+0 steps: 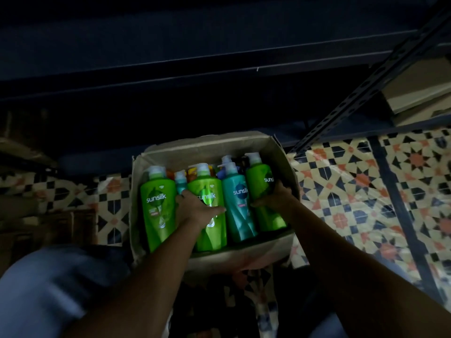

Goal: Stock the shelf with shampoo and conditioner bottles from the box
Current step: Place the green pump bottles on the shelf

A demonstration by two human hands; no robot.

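An open cardboard box [207, 145] stands on the patterned floor, packed with pump bottles. A green Sunsilk bottle [158, 211] lies at its left and a teal one [238, 203] right of centre. My left hand [199, 204] rests over the middle green bottle [212, 230], fingers wrapped across its front. My right hand [273, 197] grips the rightmost green bottle [262, 189] from its right side. Smaller bottles behind are partly hidden. The dark shelf [195, 69] runs above the box.
A slotted metal shelf post [361, 93] slants up at the right, with cardboard boxes [419, 93] beyond it. Patterned tile floor [353, 186] spreads right of the box. My knee in blue cloth [48, 289] sits at lower left.
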